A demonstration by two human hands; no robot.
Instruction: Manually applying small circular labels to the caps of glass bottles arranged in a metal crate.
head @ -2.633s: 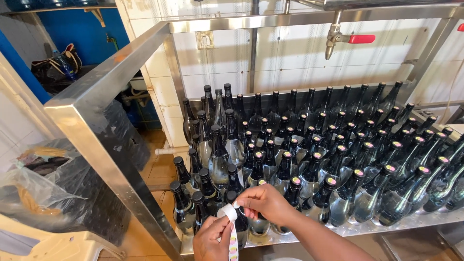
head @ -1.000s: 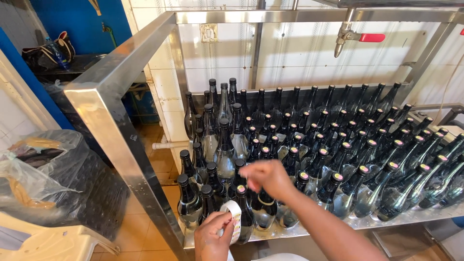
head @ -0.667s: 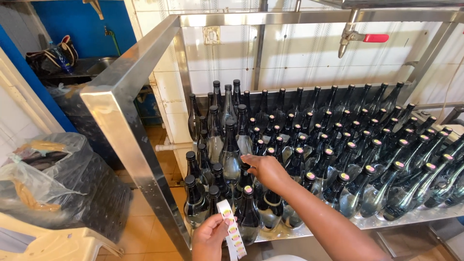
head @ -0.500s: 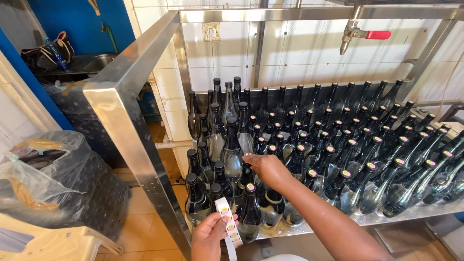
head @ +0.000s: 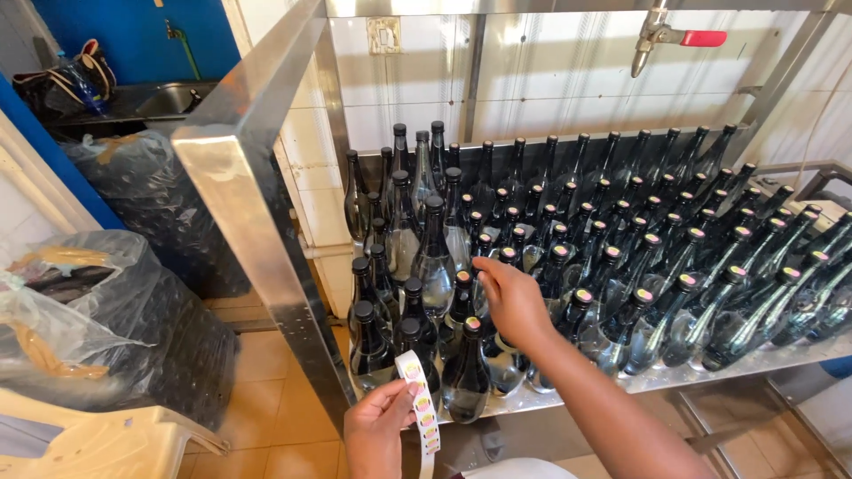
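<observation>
My left hand [head: 374,433] holds a white strip of round pink-and-yellow stickers [head: 421,404] just in front of the steel shelf [head: 621,383]. My right hand [head: 512,302] reaches over the front rows of dark capped glass bottles [head: 621,266], fingertips at a bottle cap near the left middle. Nothing shows in its fingers. A front bottle [head: 467,377] right by the strip carries a round sticker on its cap, as do many caps to the right. Bottles at the far left [head: 366,337] have plain black caps.
A steel frame post [head: 257,239] runs diagonally at left. A tap with a red handle [head: 679,37] hangs at the tiled back wall. Plastic-wrapped bundles [head: 89,310] and a pale plastic chair [head: 80,443] stand on the orange tiled floor at left.
My right hand left the sticker strip, moved up over the bottles and now presses at a cap farther back. My left hand keeps the strip low. The view drifted right and down.
</observation>
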